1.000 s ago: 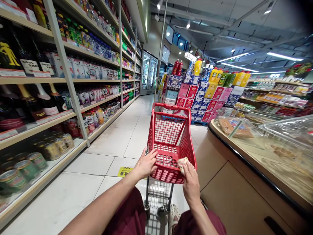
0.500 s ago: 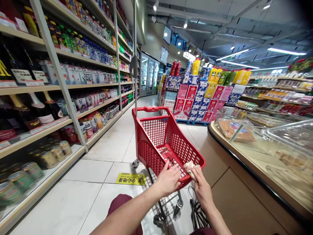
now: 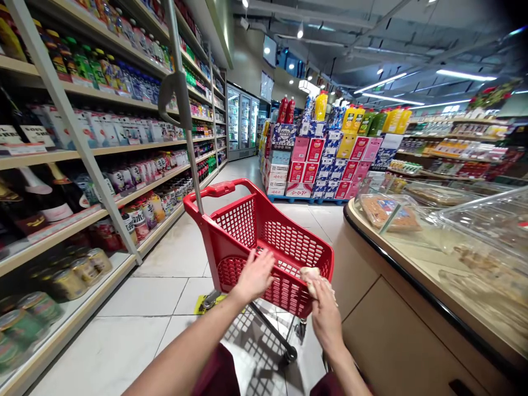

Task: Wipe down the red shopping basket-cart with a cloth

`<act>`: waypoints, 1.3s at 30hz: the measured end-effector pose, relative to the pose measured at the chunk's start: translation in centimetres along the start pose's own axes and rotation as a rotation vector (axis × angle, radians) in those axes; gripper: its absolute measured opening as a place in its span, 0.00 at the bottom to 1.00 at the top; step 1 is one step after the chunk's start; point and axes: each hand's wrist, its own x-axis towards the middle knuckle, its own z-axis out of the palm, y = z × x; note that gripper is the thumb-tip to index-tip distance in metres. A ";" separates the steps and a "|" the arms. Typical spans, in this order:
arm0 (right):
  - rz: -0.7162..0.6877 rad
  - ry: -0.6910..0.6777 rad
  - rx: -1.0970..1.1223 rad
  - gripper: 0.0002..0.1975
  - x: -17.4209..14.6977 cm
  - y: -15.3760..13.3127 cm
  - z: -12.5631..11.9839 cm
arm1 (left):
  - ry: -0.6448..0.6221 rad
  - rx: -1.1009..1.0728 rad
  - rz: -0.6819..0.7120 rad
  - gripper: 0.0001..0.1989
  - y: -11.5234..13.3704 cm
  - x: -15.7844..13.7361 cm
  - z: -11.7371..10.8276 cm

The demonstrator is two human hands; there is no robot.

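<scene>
A red plastic shopping cart [image 3: 289,242] stands before me, its long side turned toward me and its basket bare inside. My left hand [image 3: 256,275] lies over the near rim, fingers stretched out and slightly apart, with nothing seen in it. At the near right corner, my right hand [image 3: 325,308] presses a crumpled whitish cloth [image 3: 310,275] against the rim, fingers closed over it. The cart's red handle [image 3: 220,190] is at the far left end, beside a grey metal pole [image 3: 193,165] with a dark grey hook-shaped piece.
Drink shelves [image 3: 144,144] line the left side. A glass-topped food counter [image 3: 383,264] with a black edge curves close on the right. Stacked drink cartons [image 3: 317,159] stand ahead, with fridges [image 3: 243,121] behind. A yellow floor sign [image 3: 202,304] lies partly under the cart.
The cart has swung round, its handle end moving left and nearer, its side now facing me. Both hands have shifted left with it. The cloth stays in my right hand.
</scene>
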 end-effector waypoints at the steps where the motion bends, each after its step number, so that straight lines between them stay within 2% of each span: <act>1: 0.022 0.017 -0.021 0.24 0.3 0.6 -0.1 | 0.010 0.027 -0.046 0.23 -0.8 -0.2 -0.3; 4: 0.011 0.071 -0.031 0.24 1.0 -0.4 1.0 | 0.014 0.092 -0.158 0.26 -2.1 -0.6 -0.6; 8: -0.162 0.049 0.032 0.28 2.5 -6.3 4.5 | -0.024 0.126 -0.128 0.30 -1.7 -1.1 -0.6; 10: -0.243 0.041 0.035 0.28 3.0 -7.3 4.8 | -0.043 0.146 -0.088 0.31 -1.9 -1.3 -1.1; 13: -0.270 0.059 -0.014 0.27 2.6 -4.1 3.1 | -0.033 0.225 -0.183 0.32 -3.2 -1.8 -2.5; 16: -0.184 0.100 -0.074 0.27 1.8 0.5 1.0 | -0.023 0.296 -0.309 0.32 -4.2 -2.4 -3.5; 18: -0.126 0.152 -0.071 0.27 1.6 0.7 0.8 | -0.039 0.299 -0.298 0.31 -4.0 -2.6 -3.6; 20: -0.140 0.167 -0.025 0.28 1.8 -1.9 1.9 | -0.041 0.291 -0.289 0.31 -3.3 -2.7 -3.5; 22: -0.228 0.114 0.040 0.27 2.4 -5.4 3.6 | -0.046 0.283 -0.238 0.31 -2.8 -2.9 -3.7; 24: -0.288 0.045 0.085 0.28 3.2 -7.7 4.8 | -0.030 0.297 -0.196 0.32 -3.2 -3.4 -4.4; 26: -0.269 0.018 0.098 0.28 3.8 -7.6 4.9 | 0.017 0.332 -0.222 0.32 -4.3 -4.2 -5.4; 29: -0.119 0.105 0.071 0.28 3.9 -6.1 4.0 | 0.067 0.360 -0.248 0.32 -5.7 -5.3 -6.7; 31: -0.084 0.119 0.087 0.27 3.7 -7.3 4.0 | 0.068 0.349 -0.209 0.32 -5.8 -5.8 -7.2; 34: -0.211 -0.013 0.195 0.28 3.7 -12.2 5.0 | 0.075 0.324 -0.184 0.32 -5.2 -6.4 -7.6; 36: -0.272 -0.074 0.250 0.30 4.0 -14.4 5.3 | 0.083 0.308 -0.142 0.31 -5.2 -6.9 -7.9; 39: -0.239 -0.067 0.273 0.29 4.6 -13.3 4.6 | 0.154 0.318 -0.144 0.31 -6.1 -8.1 -8.3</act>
